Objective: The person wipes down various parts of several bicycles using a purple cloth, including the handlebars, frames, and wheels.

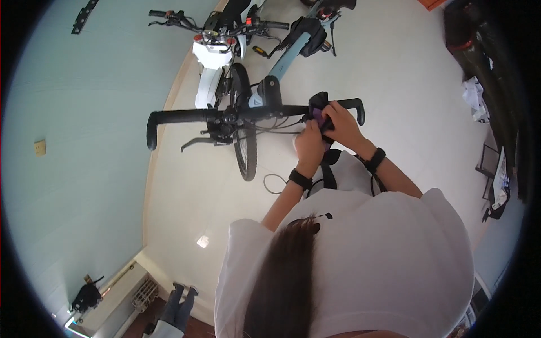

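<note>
The left grip (309,147) and right grip (344,127) both clutch a black-and-purple cloth (318,114) at the 3 o'clock end of the handlebar (259,112). Towards 12 o'clock, a black bag (311,40) sits against the blue bike frame (289,58), contents hidden.

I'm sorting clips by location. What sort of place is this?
Likely an indoor room, perhaps a home or small shop: a bicycle and what looks like a white motorbike stand on a pale floor, near a wall with a socket.
</note>
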{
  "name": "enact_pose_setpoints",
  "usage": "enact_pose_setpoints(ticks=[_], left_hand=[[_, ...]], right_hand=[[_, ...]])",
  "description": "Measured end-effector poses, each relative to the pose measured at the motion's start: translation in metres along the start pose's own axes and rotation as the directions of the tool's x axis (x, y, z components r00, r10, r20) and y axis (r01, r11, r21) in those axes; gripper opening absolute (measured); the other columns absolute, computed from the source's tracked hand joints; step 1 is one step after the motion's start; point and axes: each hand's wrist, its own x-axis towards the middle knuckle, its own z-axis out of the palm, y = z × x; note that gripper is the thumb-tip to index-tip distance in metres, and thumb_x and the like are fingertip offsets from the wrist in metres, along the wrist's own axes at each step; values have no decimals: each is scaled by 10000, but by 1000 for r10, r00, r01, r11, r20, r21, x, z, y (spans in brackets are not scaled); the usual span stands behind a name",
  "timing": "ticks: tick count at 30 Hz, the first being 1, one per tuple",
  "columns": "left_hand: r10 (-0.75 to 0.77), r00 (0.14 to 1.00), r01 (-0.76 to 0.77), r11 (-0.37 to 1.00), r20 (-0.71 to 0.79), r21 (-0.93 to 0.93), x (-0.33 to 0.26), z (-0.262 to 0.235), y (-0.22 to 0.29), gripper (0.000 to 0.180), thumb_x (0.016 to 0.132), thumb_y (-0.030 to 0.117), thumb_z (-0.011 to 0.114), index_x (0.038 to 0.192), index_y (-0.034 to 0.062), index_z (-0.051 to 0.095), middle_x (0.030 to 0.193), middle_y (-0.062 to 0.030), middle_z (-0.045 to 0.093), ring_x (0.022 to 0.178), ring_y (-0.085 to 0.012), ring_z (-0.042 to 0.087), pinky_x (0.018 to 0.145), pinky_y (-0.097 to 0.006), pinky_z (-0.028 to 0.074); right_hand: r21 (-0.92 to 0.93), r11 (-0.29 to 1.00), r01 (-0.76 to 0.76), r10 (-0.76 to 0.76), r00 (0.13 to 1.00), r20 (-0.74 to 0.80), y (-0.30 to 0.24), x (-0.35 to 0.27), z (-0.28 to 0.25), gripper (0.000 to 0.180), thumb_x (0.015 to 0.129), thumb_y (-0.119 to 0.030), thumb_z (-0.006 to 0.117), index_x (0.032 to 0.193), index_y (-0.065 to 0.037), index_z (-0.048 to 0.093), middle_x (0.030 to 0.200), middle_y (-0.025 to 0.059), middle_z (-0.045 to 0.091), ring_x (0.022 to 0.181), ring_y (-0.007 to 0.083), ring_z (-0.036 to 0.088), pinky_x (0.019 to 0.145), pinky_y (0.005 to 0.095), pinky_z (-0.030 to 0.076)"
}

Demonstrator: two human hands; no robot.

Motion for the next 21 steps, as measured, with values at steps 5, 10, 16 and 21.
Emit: enact_pose_setpoints(ticks=[5, 10, 16, 21], left_hand=[[322, 943, -331, 934, 81, 137, 7, 33, 29, 254, 662, 77, 602, 879, 56, 471, 793, -100, 539, 678, -231, 595, 543, -331, 483], [362, 932, -357, 925, -15, 133, 23, 12, 68, 235, 660, 86, 598, 860, 50, 479, 803, -63, 510, 687, -186, 586, 499, -285, 482], [274, 961, -270, 880, 48, 390, 24, 67, 31, 279, 734, 75, 543, 991, -17, 482, 835, -83, 546, 667, -191, 601, 519, -274, 502], [195, 978, -207, 877, 72, 434, 27, 93, 52, 223, 743, 55, 526, 950, -20, 494, 791, -88, 546, 611, -178, 611, 486, -263, 502]], right_hand=[[-43, 979, -198, 198, 980, -13, 19, -39, -42, 343, 598, -36, 618, 895, -53, 449, 895, 123, 450, 745, 332, 510, 604, 384, 437], [-48, 980, -195, 168, 927, -335, 14, -41, -50, 349, 613, 2, 571, 941, -51, 462, 921, 151, 448, 837, 357, 475, 728, 404, 415], [-169, 982, 82, -105, 985, -135, 65, -22, 3, 256, 761, -63, 538, 1012, -55, 490, 1191, 172, 440, 1081, 350, 422, 911, 388, 359], [-55, 988, 143, -149, 980, -129, 92, -28, -18, 234, 764, -70, 532, 993, -69, 487, 1113, 156, 479, 1027, 345, 466, 860, 396, 397]])
